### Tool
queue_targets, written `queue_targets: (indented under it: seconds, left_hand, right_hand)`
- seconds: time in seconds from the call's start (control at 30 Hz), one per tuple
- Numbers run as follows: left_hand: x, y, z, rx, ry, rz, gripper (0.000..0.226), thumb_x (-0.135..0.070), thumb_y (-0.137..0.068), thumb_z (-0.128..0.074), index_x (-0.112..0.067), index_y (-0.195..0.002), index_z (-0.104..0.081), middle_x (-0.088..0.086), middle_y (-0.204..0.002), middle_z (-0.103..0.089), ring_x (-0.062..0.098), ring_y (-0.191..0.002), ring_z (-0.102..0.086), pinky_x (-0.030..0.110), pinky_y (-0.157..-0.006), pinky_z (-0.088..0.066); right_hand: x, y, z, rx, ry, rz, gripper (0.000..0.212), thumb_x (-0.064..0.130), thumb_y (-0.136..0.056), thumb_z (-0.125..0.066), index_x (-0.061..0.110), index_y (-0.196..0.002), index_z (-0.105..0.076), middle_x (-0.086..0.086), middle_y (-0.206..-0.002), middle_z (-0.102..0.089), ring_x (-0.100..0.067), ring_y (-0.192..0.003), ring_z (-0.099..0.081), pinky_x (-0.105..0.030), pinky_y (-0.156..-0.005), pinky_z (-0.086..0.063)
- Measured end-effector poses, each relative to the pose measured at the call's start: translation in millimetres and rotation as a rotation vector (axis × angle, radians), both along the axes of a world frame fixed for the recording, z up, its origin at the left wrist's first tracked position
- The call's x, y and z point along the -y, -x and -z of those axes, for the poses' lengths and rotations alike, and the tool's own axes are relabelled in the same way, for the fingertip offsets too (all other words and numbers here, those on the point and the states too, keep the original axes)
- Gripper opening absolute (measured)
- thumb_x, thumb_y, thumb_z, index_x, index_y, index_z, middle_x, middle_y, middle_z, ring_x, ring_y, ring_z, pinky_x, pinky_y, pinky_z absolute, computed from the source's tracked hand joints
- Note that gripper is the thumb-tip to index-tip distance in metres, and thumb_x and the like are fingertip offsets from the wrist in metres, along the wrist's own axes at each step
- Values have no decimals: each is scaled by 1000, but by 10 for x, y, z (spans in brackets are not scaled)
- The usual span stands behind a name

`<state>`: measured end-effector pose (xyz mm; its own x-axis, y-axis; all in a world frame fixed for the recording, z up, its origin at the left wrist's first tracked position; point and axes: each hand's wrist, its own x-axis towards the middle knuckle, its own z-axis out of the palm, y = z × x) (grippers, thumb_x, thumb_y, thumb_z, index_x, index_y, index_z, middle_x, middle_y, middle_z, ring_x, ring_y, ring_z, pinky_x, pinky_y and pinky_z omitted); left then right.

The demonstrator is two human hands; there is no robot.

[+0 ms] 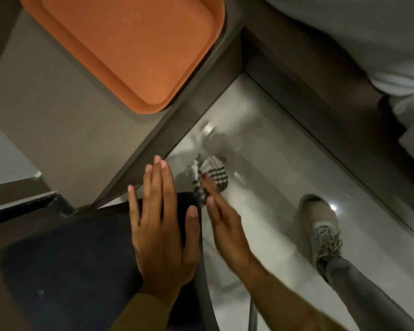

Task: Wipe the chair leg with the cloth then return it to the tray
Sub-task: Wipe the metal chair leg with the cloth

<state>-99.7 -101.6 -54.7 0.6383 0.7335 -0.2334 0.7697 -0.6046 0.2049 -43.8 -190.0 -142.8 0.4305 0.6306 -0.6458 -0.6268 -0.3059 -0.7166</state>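
A white cloth with dark stripes (pixel 212 174) hangs bunched above the glossy floor, blurred by motion. My right hand (pixel 225 225) reaches down beside the chair, and its fingertips pinch the cloth's near end. Flat and open, my left hand (pixel 161 225) lies with fingers apart over the dark seat of the chair (pixel 69 266), near its right edge. A thin grey chair leg (pixel 252 315) shows below my right forearm; the other legs are hidden. The orange tray (pixel 129 44) lies empty on the grey-brown table (pixel 46 111) at the upper left.
My foot in a beige sneaker (pixel 320 225) stands on the white tiled floor (pixel 261 144) to the right. A bed base with white bedding (pixel 380 44) runs along the upper right. The table's edge (pixel 177 120) borders the narrow floor strip.
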Motion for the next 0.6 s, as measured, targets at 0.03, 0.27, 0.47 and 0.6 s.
queue_targets:
  seconds: [0.03, 0.27, 0.47, 0.6]
  left_hand:
    - [-8, -5, -2, -9, -1, 2, 74, -51, -112, -18, -6, -170, -25, 6, -181, -21, 24, -170, -20, 56, -138, -12]
    - [-5, 23, 19, 19, 5, 33, 72, -50, -112, -18, -9, -171, -23, 6, -181, -22, 21, -170, -17, 49, -140, -7]
    - [-3, -2, -6, 14, 9, 12, 70, -45, -111, -25, -7, -170, -25, 8, -180, -25, 25, -169, -21, 49, -140, -8]
    - [-5, -46, -43, -35, 11, 5, 71, -40, -107, -31, -5, -169, -29, 9, -179, -26, 27, -168, -23, 54, -139, -12]
  right_hand:
    - [66, 68, -119, 0, -48, -19, 46, 38, -115, -46, 39, -161, -47, 32, -165, -45, 12, -156, -36, -6, -123, -32]
    - [-248, -276, 787, 15, 111, -39, 42, 21, -118, -39, 23, -157, -54, 0, -164, -54, -16, -157, -46, -39, -134, -34]
    - [-278, -243, 387, -106, 92, 70, 40, 25, -117, -42, 23, -152, -61, -1, -161, -60, -14, -152, -52, -38, -131, -39]
    - [24, -41, -147, -1, -63, -20, 37, 33, -115, -44, 43, -145, -65, 25, -156, -61, 8, -152, -46, -10, -123, -36]
